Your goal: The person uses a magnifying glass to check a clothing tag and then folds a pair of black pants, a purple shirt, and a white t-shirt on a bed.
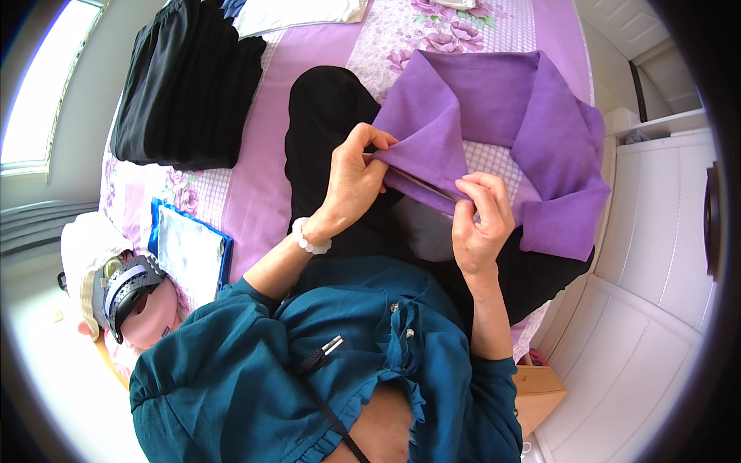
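Observation:
A long strip of purple fabric (492, 87) loops across the bed and over my legs in black trousers. One end of it has an open slit between two layers, and both hands hold its edges. My left hand (356, 173), with a white bead bracelet at the wrist, pinches the fabric at the slit's left end. At the slit's right end, my right hand (483, 226) grips the edge between thumb and fingers. The other end of the strip hangs over my thigh at the right.
Folded black garments (185, 92) are stacked on the floral bedspread (260, 191) at upper left. White cloth (298, 14) lies beyond them. A flat blue-edged packet (191, 249) rests nearer, beside a pink cushion-like item (153, 315). A small wooden drawer unit (541, 388) stands at lower right.

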A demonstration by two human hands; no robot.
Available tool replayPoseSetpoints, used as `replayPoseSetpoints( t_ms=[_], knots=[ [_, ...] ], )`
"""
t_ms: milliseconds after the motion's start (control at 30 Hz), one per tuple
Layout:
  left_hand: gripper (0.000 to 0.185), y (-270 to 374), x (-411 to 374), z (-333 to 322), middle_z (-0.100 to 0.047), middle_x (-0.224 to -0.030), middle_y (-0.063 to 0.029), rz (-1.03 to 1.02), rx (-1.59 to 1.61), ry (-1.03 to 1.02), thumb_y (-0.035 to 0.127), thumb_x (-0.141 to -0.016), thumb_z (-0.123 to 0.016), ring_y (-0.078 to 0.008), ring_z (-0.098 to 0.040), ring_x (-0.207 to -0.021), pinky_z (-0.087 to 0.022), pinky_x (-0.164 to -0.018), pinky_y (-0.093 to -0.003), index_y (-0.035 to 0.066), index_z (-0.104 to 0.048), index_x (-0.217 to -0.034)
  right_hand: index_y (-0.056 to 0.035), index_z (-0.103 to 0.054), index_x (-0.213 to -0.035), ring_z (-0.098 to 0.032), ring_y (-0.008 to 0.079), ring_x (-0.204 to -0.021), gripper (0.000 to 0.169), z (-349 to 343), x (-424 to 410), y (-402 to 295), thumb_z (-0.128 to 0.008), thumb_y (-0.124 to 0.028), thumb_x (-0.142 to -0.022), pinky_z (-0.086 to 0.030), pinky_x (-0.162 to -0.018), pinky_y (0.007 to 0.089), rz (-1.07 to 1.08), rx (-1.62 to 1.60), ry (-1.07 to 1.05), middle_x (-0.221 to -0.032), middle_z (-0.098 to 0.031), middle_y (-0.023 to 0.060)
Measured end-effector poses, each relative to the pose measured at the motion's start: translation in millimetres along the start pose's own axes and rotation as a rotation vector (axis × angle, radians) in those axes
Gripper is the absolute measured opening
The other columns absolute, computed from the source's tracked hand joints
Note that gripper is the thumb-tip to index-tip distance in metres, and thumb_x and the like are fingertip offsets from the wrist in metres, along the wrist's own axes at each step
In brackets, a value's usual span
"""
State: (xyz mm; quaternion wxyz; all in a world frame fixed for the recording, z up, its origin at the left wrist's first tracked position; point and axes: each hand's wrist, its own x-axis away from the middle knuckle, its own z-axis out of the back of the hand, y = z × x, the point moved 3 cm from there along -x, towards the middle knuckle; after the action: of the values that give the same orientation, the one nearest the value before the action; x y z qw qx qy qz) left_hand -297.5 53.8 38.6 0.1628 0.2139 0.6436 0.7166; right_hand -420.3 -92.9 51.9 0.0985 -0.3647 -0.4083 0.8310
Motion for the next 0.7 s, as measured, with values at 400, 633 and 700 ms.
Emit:
replayPoseSetpoints(
  t_ms=[400,633,700],
  knots=[
    [0.038,13,11,-7,-0.060,-0.117,-0.0148,-0.278,0.274,0.056,-0.018,-0.078,-0.032,-0.0144,-0.055,-0.098,-0.043,-0.089,-0.0258,0.000,-0.053,-0.103,0.0036,-0.064,-0.085,-0.063,0.0239,-0.070,0.025,0,2,-26,-0.056,0.016,-0.065,-0.052,-0.058,0.0289,0.279,0.132,0.112,-0.085,-0.062,0.0138],
    [0.030,19,8,-2,-0.056,-0.125,-0.0188,-0.110,0.445,-0.051,-0.004,-0.087,-0.033,-0.0206,-0.057,-0.107,-0.047,-0.090,-0.0296,-0.004,-0.057,-0.106,0.0037,-0.064,-0.088,-0.061,0.0249,-0.071,0.026,-2,-9,-27,-0.056,0.016,-0.067,-0.052,-0.063,0.0300,0.207,0.093,-0.014,-0.089,-0.066,0.0146],
    [0.029,24,7,-3,-0.053,-0.127,-0.0223,-0.084,0.541,-0.092,0.000,-0.088,-0.033,-0.0241,-0.056,-0.111,-0.047,-0.094,-0.0338,-0.004,-0.055,-0.107,0.0032,-0.065,-0.090,-0.061,0.0249,-0.071,0.026,-2,-11,-28,-0.056,0.015,-0.068,-0.051,-0.065,0.0303,0.147,0.032,-0.062,-0.089,-0.067,0.0135]
  ],
)
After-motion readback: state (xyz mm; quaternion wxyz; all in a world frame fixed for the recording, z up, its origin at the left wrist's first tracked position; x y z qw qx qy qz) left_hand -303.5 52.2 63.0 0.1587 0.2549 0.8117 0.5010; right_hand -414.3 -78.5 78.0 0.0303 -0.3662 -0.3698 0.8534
